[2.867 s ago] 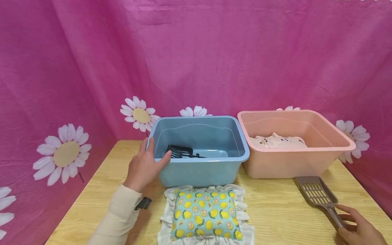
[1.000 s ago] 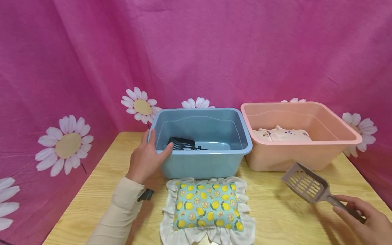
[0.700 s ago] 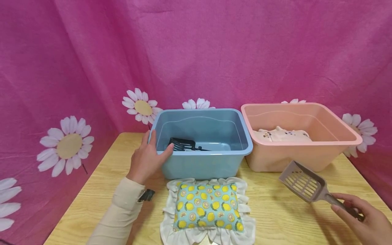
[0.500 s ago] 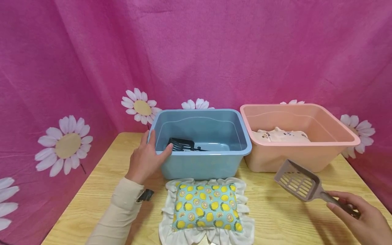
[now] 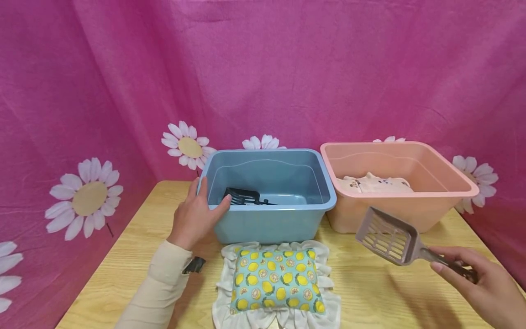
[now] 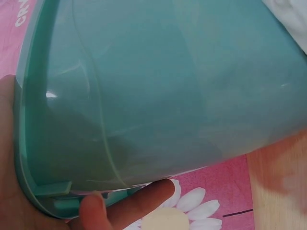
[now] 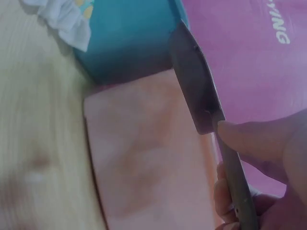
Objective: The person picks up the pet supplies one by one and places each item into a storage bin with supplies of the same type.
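My left hand (image 5: 193, 221) grips the left front corner of a blue plastic tub (image 5: 267, 224). Its thumb lies at the front rim, and in the left wrist view the fingers (image 6: 144, 199) bend round under the rim. A black slotted scoop (image 5: 255, 196) lies inside this tub. My right hand (image 5: 485, 278) holds a grey-brown slotted litter scoop (image 5: 411, 251) by the handle, thumb on top. The scoop is raised over the table, its head overlapping the front of a pink tub (image 5: 382, 214) in the head view. Inside the pink tub is white printed cloth (image 5: 380, 185).
A lemon-print cushion (image 5: 271, 283) with white frills lies in front of the blue tub. The two tubs stand side by side on a wooden table (image 5: 135, 237). Behind them hangs a magenta curtain (image 5: 263, 68) with daisies.
My right hand has lifted the litter scoop off the table and moved it leftward and up, tilting its head. The left hand stays at the blue tub's corner.
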Motion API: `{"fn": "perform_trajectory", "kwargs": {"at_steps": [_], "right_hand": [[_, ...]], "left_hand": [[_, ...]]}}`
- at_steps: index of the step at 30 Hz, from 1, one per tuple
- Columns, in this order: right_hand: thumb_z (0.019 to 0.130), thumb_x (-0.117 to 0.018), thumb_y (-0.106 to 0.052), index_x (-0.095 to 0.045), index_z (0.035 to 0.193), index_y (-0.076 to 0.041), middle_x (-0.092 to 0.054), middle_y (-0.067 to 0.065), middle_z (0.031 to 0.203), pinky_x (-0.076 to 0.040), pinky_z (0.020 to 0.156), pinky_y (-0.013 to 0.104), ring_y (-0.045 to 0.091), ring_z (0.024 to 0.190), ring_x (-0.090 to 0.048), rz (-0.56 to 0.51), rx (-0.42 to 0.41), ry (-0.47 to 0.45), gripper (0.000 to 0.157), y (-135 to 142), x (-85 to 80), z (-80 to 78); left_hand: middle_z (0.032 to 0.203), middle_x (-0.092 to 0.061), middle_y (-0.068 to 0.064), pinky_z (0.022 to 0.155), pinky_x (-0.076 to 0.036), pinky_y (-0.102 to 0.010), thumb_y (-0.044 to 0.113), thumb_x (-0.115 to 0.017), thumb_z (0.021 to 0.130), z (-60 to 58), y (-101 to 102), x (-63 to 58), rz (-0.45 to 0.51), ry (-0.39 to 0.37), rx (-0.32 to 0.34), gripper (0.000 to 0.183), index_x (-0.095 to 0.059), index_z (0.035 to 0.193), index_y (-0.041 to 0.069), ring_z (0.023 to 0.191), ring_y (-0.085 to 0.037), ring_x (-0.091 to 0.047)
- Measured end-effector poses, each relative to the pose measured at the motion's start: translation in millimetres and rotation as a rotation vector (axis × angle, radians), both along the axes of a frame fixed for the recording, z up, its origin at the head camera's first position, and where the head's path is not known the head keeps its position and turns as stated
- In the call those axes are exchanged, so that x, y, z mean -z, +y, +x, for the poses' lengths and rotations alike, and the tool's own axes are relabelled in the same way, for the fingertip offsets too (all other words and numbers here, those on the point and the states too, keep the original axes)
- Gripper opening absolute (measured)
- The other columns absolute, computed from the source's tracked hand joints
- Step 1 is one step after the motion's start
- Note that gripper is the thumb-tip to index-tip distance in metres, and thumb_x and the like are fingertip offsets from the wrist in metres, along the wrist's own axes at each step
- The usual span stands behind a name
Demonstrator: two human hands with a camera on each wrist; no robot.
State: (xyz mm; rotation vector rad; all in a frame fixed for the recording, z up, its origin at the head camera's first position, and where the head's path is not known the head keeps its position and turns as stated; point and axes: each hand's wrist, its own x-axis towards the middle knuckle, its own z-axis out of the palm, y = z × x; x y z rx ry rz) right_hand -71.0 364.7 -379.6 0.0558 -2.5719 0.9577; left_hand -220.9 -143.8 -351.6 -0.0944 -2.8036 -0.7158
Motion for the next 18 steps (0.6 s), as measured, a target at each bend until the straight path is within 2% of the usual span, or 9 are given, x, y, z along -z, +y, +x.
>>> {"fn": "perform_trajectory", "kwargs": {"at_steps": [6,12,18], "right_hand": [[0.088,-0.07,-0.009,-0.067,0.116,-0.005,-0.063,-0.019,0.09,-0.041,0.048,0.02,0.001,0.067,-0.054,0.02,-0.038,0.027,0.028,-5.9,-16.7,-5.4],[0.086,-0.071,-0.008,-0.068,0.115,-0.008,-0.063,-0.019,0.094,-0.039,0.048,0.022,0.002,0.067,-0.052,-0.018,-0.071,0.043,0.029,-20.5,-28.3,-14.9],[0.084,-0.071,0.0,-0.068,0.115,-0.005,-0.066,-0.016,0.097,-0.04,0.049,0.02,0.0,0.069,-0.055,-0.044,-0.166,0.104,0.031,-36.0,-36.9,-27.2]], "left_hand": [[0.156,-0.02,-0.016,0.089,-0.046,-0.061,0.069,-0.046,0.086,-0.4,0.5,1.1,0.002,0.003,-0.005,0.095,-0.02,0.154,0.007,0.106,-0.045,-0.057],[0.156,-0.021,-0.015,0.088,-0.047,-0.059,0.07,-0.045,0.086,-2.0,2.1,0.1,0.003,0.018,-0.005,0.095,-0.021,0.154,0.007,0.102,-0.043,-0.059],[0.156,-0.02,-0.016,0.089,-0.047,-0.06,0.067,-0.047,0.087,0.2,0.6,0.2,0.001,0.0,-0.006,0.094,-0.019,0.154,0.008,0.104,-0.043,-0.058]]}}
